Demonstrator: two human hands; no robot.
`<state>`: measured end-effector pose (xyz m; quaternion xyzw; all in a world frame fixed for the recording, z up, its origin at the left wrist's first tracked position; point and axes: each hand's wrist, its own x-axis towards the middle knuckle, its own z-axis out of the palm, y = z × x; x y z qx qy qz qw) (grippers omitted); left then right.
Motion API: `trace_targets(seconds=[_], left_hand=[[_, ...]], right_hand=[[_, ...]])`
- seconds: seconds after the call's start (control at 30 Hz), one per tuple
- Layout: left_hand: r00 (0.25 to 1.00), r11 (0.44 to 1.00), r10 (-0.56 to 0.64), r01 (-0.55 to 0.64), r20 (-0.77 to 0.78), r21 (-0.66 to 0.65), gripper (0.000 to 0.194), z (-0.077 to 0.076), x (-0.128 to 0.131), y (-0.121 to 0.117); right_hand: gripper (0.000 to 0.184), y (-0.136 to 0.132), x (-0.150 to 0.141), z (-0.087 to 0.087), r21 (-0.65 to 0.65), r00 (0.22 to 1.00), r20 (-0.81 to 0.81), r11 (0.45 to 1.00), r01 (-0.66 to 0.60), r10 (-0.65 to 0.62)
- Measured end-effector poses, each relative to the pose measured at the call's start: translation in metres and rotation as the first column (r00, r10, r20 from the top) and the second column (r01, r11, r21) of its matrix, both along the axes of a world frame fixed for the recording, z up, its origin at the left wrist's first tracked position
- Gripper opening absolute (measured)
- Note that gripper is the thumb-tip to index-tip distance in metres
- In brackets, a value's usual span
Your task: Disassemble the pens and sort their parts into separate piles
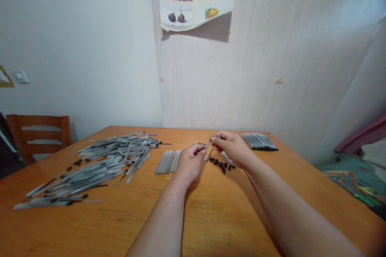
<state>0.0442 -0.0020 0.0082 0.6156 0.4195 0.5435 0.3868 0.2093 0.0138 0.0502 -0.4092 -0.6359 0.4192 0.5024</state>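
Note:
My left hand (190, 162) pinches a short, pale translucent tube (208, 144), which looks like a pen barrel, near its lower end. At the tube's upper end, the thumb and fingers of my right hand (231, 147) are closed on it; whether a small black part is between them I cannot tell. A thin dark rod (211, 152) slants just below the right fingers. Under my hands lie several loose black caps (223, 164). Beside my left hand is a row of pale translucent barrels (167, 162).
Heaped on the left of the wooden table (211, 225) are many pen-like tubes with dark parts (120, 148). A neat row of black-ended tubes (259, 141) lies at the back right. Behind the table stands a wall (211, 88); a wooden chair (42, 133) is at left.

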Motion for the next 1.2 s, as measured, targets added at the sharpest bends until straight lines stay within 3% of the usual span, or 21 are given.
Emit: trace_targets(seconds=[0.4, 0.7, 0.87, 1.07, 1.2], left_hand=[[0.996, 0.996, 0.02, -0.013, -0.083, 0.084, 0.018, -0.002, -0.001, 0.002], [0.999, 0.999, -0.039, 0.039, 0.024, -0.014, 0.021, 0.005, 0.002, -0.006], [0.998, 0.997, -0.06, 0.06, 0.009, -0.043, 0.023, 0.006, 0.002, -0.007], [0.998, 0.998, -0.058, 0.058, -0.006, -0.039, 0.021, 0.007, 0.004, -0.009], [1.0, 0.999, -0.025, 0.025, -0.003, -0.039, 0.02, 0.007, 0.005, -0.01]], right_hand=[[0.032, -0.005, -0.002, 0.002, 0.019, 0.99, 0.106, 0.996, 0.091, -0.093], [0.032, 0.002, 0.004, 0.002, -0.027, 0.998, -0.062, 0.999, -0.018, 0.016], [0.033, 0.003, 0.007, 0.002, -0.035, 0.996, -0.06, 0.997, -0.071, 0.069], [0.036, 0.001, 0.004, 0.0, -0.043, 0.996, -0.07, 0.998, -0.055, 0.052], [0.039, 0.001, 0.0, -0.003, -0.011, 1.0, -0.002, 1.0, 0.023, -0.023]])
